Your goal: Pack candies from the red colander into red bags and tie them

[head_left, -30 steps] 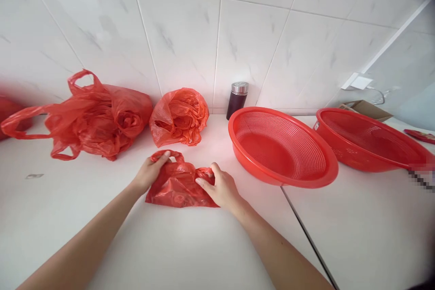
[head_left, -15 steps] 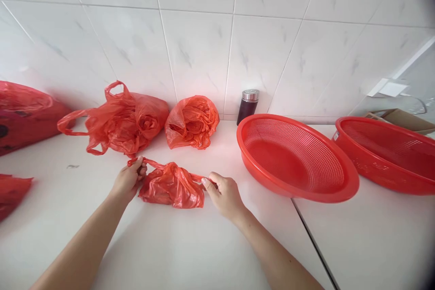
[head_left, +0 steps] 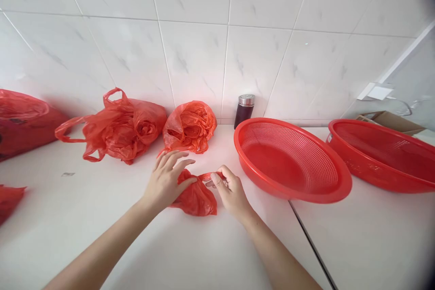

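A small crumpled red plastic bag (head_left: 197,197) sits on the white table between my hands. Over its left side my left hand (head_left: 166,179) is open, fingers spread and the thumb against or just above the plastic. A twisted end of the bag is pinched between the thumb and fingers of my right hand (head_left: 229,188). Part of the bag is hidden behind my left hand. Just beyond lies a bundled red plastic bag (head_left: 190,124), and to its left a larger red bag (head_left: 118,131) with its loop handles up, stuffed with crumpled plastic.
Two red plastic baskets stand on the right, a perforated one (head_left: 288,161) nearer and another basket (head_left: 377,163) beyond it. A dark flask (head_left: 244,111) with a metal lid is by the tiled wall. More red bags (head_left: 27,127) lie at the left edge. A table seam (head_left: 312,244) runs at lower right.
My left hand has let go of the bag's left end, opened and moved right over the bag. My right hand keeps its pinch. The view has shifted slightly.
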{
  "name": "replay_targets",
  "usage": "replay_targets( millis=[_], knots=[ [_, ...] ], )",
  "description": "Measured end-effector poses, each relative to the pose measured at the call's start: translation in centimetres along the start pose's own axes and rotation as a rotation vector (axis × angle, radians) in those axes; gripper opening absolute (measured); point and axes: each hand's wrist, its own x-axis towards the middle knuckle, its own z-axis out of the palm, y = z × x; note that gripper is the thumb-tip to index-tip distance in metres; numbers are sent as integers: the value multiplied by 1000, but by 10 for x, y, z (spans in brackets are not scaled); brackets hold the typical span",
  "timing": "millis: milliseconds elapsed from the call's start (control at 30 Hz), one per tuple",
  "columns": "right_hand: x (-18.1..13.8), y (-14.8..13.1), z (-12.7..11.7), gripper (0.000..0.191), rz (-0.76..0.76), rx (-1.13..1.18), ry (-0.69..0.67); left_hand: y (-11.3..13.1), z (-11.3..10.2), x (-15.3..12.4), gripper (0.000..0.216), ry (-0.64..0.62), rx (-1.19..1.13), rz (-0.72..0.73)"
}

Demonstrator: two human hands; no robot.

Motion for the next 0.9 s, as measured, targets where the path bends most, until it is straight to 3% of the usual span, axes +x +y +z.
replay_targets(
  millis=[167,300,400,433,533,667,833,900],
  knots=[
    [4,-4,-3,32,20,129,81,2,11,-2,27,-325,241,82],
    [2,-4,3,31,41,224,95,9,8,-3,18,-318,166,-37],
    [-2,4,12,60,75,65,63,19,5,-3,8,-303,-24,-252],
    [-3,7,15,56,83,-32,37,22,4,-3,6,-306,-95,-328],
    [-3,17,19,20,51,-340,-19,28,4,-2,0,-301,-302,-482],
    [1,22,15,23,32,-545,-8,28,6,-4,10,-254,-546,-527],
    [1,25,10,25,79,-429,-25,33,2,-5,36,-403,-623,-505],
    [-1,24,11,27,55,-358,-60,37,-4,-4,34,-446,-638,-478]
  ],
)
